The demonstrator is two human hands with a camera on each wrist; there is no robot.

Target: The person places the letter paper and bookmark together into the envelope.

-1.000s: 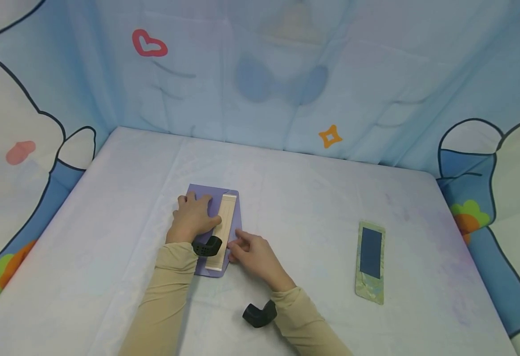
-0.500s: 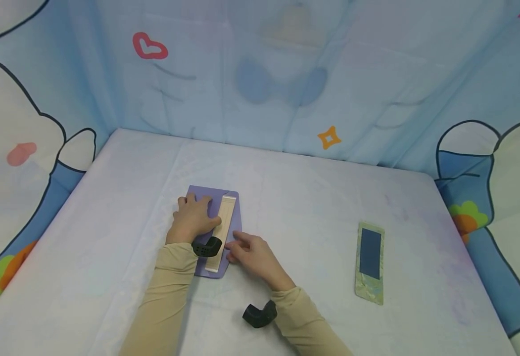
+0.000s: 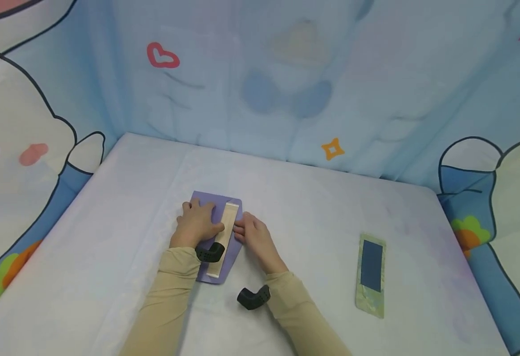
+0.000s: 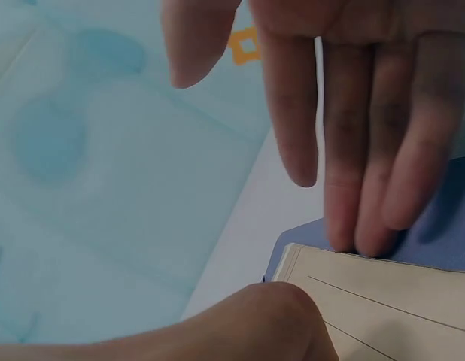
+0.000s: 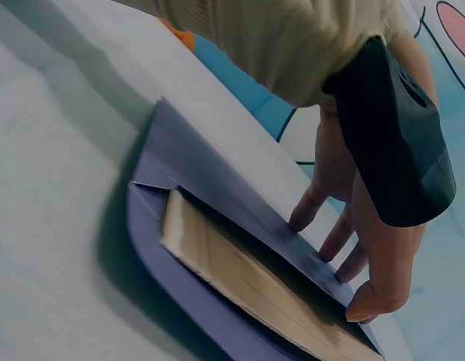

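At the far left, a white cartoon figure (image 3: 19, 123) is printed on the light blue curtain (image 3: 121, 99) around the white worktop (image 3: 304, 212). Next comes the left hand (image 3: 196, 223), fingers spread wide and resting on the purple sheet (image 3: 217, 208), thumb lying at the edge of the pale strip (image 3: 229, 220). A black device (image 3: 211, 253) sits at that wrist, over a tan sleeve (image 3: 159, 291). The purple sheet lies on the worktop left of centre, with the strip lengthwise on it (lines run along its surface). Just right of the strip is the right hand (image 3: 257, 240), fingers nearly straight and thumb apart, the tips at the sheet's right edge; I cannot tell how firmly they touch. Well apart, farther right, a green card (image 3: 370, 298) bearing a dark blue panel (image 3: 371, 267) lies flat.
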